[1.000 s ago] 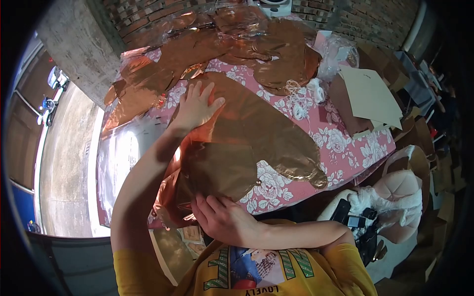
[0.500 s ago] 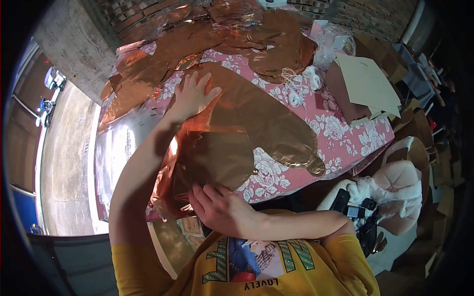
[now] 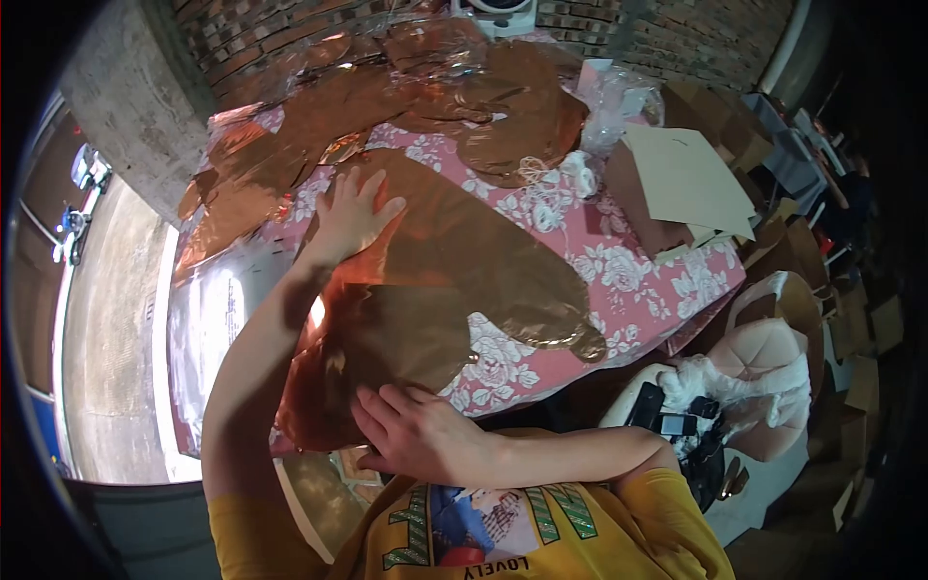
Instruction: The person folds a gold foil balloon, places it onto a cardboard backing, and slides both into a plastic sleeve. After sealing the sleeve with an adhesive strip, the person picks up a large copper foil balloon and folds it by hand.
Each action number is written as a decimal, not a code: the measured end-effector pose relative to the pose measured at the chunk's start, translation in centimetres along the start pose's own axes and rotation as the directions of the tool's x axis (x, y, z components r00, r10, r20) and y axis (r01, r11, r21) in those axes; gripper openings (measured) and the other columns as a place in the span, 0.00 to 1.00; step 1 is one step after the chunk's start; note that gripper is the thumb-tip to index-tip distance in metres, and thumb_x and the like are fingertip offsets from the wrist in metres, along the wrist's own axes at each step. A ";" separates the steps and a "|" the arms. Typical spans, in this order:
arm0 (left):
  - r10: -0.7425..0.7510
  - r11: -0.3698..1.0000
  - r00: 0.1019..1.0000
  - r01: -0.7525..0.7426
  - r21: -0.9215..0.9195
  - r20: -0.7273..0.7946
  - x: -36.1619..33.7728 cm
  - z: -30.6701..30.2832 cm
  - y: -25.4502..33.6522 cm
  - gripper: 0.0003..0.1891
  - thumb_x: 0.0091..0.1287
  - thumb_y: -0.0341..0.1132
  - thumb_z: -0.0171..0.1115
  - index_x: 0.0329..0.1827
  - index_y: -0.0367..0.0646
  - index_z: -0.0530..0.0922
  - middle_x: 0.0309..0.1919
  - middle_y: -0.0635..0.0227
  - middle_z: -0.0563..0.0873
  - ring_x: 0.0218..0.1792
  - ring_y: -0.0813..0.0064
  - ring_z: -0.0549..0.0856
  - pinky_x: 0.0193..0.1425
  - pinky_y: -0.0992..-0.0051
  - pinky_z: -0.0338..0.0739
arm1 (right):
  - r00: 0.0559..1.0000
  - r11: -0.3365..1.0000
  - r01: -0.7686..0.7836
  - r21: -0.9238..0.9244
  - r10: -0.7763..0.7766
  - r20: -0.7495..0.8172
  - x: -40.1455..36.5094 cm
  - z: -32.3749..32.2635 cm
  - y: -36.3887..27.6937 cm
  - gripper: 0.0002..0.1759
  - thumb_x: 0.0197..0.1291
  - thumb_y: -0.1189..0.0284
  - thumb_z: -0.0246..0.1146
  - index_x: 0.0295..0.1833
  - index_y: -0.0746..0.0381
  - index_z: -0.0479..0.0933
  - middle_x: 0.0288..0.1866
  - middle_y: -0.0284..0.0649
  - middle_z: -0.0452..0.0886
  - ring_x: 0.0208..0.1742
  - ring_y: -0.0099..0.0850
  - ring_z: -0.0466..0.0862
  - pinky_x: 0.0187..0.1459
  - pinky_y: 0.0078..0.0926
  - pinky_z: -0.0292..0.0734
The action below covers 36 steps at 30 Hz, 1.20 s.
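While ungripped, the copper foil could slip or crease —
left hand splayed flat on its far side; right hand laid open on its near edge.

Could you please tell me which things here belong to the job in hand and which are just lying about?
In hand: left hand and right hand, both pressing flat on the copper foil sheet.
Lying about: foil pile, white string, cardboard, floral tablecloth.
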<state>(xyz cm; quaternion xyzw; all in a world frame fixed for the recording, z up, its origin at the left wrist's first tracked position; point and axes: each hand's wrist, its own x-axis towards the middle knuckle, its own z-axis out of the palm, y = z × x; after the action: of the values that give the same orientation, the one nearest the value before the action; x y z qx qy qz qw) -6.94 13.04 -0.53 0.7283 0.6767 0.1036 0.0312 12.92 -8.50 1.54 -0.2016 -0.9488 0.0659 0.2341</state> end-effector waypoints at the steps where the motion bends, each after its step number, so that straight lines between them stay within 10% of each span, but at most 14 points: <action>1: -0.009 1.000 1.000 0.009 -0.016 -0.008 0.0 0.1 0.0 0.41 0.70 0.69 0.48 0.79 0.53 0.62 0.79 0.49 0.56 0.81 0.49 0.52 0.75 0.35 0.43 | 1.000 0.996 -0.007 0.084 0.008 -0.005 0.1 -0.4 0.2 0.33 0.60 0.50 0.64 0.56 0.71 0.77 0.57 0.47 0.79 0.52 0.36 0.78 0.57 0.31 0.77; 5: -0.045 0.998 0.997 0.041 -0.052 -0.069 -0.1 -1.2 0.3 0.38 0.71 0.65 0.51 0.76 0.52 0.65 0.78 0.51 0.59 0.80 0.51 0.54 0.76 0.35 0.43 | 0.980 0.988 -0.038 0.150 0.067 -0.186 -0.1 -3.9 2.9 0.21 0.61 0.58 0.69 0.50 0.64 0.82 0.51 0.39 0.81 0.45 0.31 0.81 0.39 0.27 0.83; 10: 0.097 0.987 0.969 -0.123 -0.101 -0.228 2.0 -1.0 1.1 0.31 0.72 0.57 0.57 0.71 0.48 0.72 0.73 0.52 0.68 0.76 0.54 0.63 0.75 0.40 0.50 | 0.922 0.923 -0.385 -0.022 0.383 -0.060 3.4 -9.7 14.4 0.11 0.66 0.67 0.60 0.45 0.62 0.82 0.43 0.46 0.83 0.47 0.47 0.83 0.48 0.44 0.80; 16: 0.086 0.947 0.992 -0.111 -0.301 -0.097 6.2 0.3 4.9 0.26 0.70 0.51 0.59 0.66 0.49 0.76 0.64 0.55 0.77 0.71 0.57 0.70 0.73 0.40 0.54 | 0.777 0.735 -0.625 -0.264 0.618 -0.118 6.0 -7.2 38.7 0.33 0.48 0.56 0.73 0.57 0.63 0.78 0.54 0.49 0.83 0.56 0.47 0.83 0.58 0.43 0.78; 22: 0.122 0.874 0.987 -0.155 -0.460 -0.102 7.2 -0.1 7.3 0.26 0.70 0.47 0.60 0.66 0.43 0.76 0.68 0.51 0.75 0.72 0.54 0.70 0.75 0.49 0.57 | 0.541 0.599 -0.741 -0.303 0.800 0.259 8.8 -9.0 41.3 0.45 0.39 0.46 0.80 0.65 0.52 0.77 0.65 0.45 0.79 0.67 0.47 0.77 0.65 0.45 0.76; 25: 0.154 0.848 0.978 -0.204 -0.488 -0.140 8.3 0.2 8.4 0.25 0.69 0.44 0.60 0.64 0.37 0.77 0.65 0.47 0.78 0.69 0.50 0.74 0.73 0.55 0.63 | 0.628 0.598 -0.753 -0.274 0.778 -0.026 7.8 -8.2 41.1 0.32 0.38 0.47 0.80 0.49 0.51 0.85 0.56 0.45 0.82 0.57 0.45 0.83 0.56 0.42 0.80; 31: 0.225 0.828 0.968 -0.250 -0.501 -0.111 11.9 2.2 8.8 0.24 0.68 0.35 0.60 0.66 0.34 0.74 0.58 0.40 0.80 0.60 0.44 0.79 0.68 0.57 0.72 | 0.599 0.576 -0.786 -0.224 0.799 -0.047 8.3 -7.3 43.5 0.17 0.49 0.59 0.76 0.45 0.51 0.86 0.49 0.45 0.86 0.50 0.46 0.86 0.49 0.44 0.82; 33: 0.303 0.856 0.910 -0.391 -0.340 -0.284 12.3 3.1 8.3 0.26 0.68 0.36 0.59 0.68 0.36 0.72 0.57 0.38 0.79 0.60 0.43 0.79 0.66 0.55 0.73 | 0.439 0.441 -0.895 0.062 0.897 -0.047 8.5 -7.4 43.1 0.13 0.50 0.62 0.74 0.42 0.51 0.87 0.44 0.43 0.88 0.46 0.46 0.88 0.48 0.43 0.83; 36: 0.043 0.906 0.990 -0.096 -0.413 -0.135 13.2 1.3 9.4 0.25 0.67 0.37 0.59 0.66 0.35 0.73 0.57 0.35 0.79 0.58 0.40 0.80 0.64 0.54 0.75 | 0.554 0.554 -0.798 -0.237 0.829 0.074 9.4 -7.9 44.1 0.12 0.52 0.65 0.72 0.44 0.52 0.88 0.44 0.41 0.89 0.48 0.44 0.88 0.49 0.43 0.84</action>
<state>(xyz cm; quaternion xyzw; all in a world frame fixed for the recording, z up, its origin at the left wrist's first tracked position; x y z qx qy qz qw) 3.36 25.50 1.42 0.7206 0.6130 0.2916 0.1410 24.51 35.74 2.77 -0.6319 -0.7651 0.1004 0.0727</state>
